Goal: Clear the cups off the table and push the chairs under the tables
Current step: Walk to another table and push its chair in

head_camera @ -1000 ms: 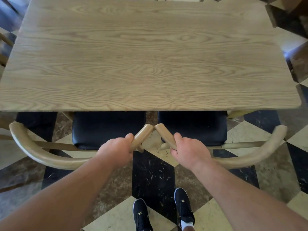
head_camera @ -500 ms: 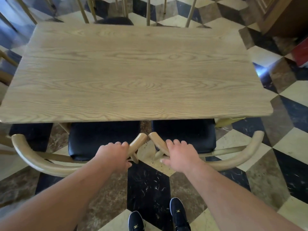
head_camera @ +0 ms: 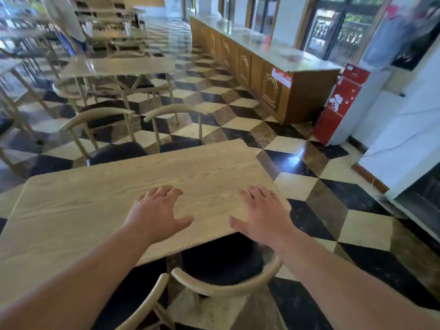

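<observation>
Over the counter [head_camera: 83, 206] hover the left hand [head_camera: 157, 210] and right hand [head_camera: 262, 215], fingers [head_camera: 164, 190] splayed and empty, probably because the chair [head_camera: 226, 289] beneath is tucked in.

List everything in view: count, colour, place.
near table: 1, light wood, centre, no cups on it
near chairs: 2, light wood backs, black seats, seats partly under the table's near edge
far chairs: 2, same style, at the table's far side
second table: 1, light top, beyond the far chairs
counter: 1, brown wood, right rear
red cabinet: 1, beside the counter's end
floor: black, cream and brown tiles
left hand: fingers spread, over the near table
right hand: fingers spread, over the table's right corner
</observation>
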{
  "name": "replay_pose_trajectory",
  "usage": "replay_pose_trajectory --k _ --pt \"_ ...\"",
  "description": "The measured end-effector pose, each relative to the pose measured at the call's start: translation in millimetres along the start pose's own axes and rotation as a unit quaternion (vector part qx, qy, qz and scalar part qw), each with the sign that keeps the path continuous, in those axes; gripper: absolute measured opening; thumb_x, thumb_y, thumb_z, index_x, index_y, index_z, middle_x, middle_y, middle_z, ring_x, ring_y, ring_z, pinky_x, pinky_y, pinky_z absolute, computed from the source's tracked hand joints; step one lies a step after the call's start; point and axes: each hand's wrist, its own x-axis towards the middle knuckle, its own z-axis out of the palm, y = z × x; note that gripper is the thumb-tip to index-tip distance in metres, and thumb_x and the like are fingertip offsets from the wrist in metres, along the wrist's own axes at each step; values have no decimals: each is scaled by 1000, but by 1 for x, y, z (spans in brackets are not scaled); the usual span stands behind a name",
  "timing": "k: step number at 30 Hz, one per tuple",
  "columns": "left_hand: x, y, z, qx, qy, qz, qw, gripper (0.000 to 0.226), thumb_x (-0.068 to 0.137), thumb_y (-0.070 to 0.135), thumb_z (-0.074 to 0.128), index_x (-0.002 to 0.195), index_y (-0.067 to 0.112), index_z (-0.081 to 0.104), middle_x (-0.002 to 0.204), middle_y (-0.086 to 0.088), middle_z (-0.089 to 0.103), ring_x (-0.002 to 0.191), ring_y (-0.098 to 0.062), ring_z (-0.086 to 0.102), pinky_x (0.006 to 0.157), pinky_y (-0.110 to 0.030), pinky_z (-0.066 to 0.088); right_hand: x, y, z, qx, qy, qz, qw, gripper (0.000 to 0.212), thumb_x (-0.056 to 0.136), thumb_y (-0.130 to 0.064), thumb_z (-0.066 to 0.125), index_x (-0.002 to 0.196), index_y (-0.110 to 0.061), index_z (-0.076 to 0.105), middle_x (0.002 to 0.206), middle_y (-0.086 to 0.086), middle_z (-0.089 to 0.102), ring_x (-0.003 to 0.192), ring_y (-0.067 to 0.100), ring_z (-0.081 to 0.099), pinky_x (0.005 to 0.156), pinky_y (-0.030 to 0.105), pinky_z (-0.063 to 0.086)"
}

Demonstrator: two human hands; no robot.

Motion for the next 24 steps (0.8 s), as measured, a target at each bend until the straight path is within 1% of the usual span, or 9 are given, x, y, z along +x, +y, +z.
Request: replay_pose_trajectory --k 3,5,7,9,12,14,18,22,24 --pt "17 51 -53 9 37 22 999 102 77 97 34 161 39 32 170 5 35 153 -23 35 118 -53 37 -12 45 -52 -5 33 24 999 93 90 -85 25 158 -22 34 162 12 42 152 36 30 125 57 25" --pt "27 92 -84 21 58 46 997 102 80 97 38 162 37 32 171 5 34 153 -23 34 120 -53 36 -21 81 -85 -1 46 35 998 97 89 -90 20 160 -26 28 167 10 37 156 35 25 126 57 21" --pt "37 136 -111 30 77 71 994 101 83 95 40 163 34 32 172 3 33 155 -23 32 124 -53 33 -30 120 -113 -2 68 41 997 95 89 -94 14 160 -31 24 169 6 35 157 33 25 125 55 19" --pt "47 187 -134 45 101 96 989 99 86 93 42 163 31 33 172 1 33 156 -25 30 126 -52 30 -43 164 -141 -7 95 50 994 92 88 -96 14 158 -36 24 170 2 34 157 32 27 124 55 20" --pt "61 265 -163 64 132 110 983 98 87 92 44 164 31 32 173 0 32 157 -26 28 128 -52 27 -63 230 -179 -29 128 65 989 88 88 -97 18 157 -41 23 171 -3 33 157 31 27 124 56 19" --pt "71 317 -180 70 150 118 979 97 87 91 45 163 33 31 173 1 31 158 -26 27 128 -53 28 -79 274 -205 -40 148 83 985 88 89 -96 17 157 -41 24 170 -4 35 156 31 29 124 56 22" --pt "99 405 -203 74 173 132 973 98 86 92 44 163 33 31 173 1 32 158 -26 28 127 -54 28 -105 354 -245 -54 190 115 974 95 87 -96 9 156 -36 33 165 -2 42 151 30 36 122 54 30" --pt "134 483 -208 76 174 142 972 97 86 93 44 161 32 34 171 -1 36 156 -29 31 125 -57 32 -122 427 -264 -59 192 148 968 93 87 -94 14 155 -33 32 163 -1 43 148 30 39 119 54 36" --pt "146 507 -205 80 171 150 971 97 85 94 42 161 34 35 171 0 36 156 -29 32 123 -58 34 -122 449 -266 -69 194 155 966 88 91 -91 24 155 -32 34 162 0 45 147 30 41 118 55 39"
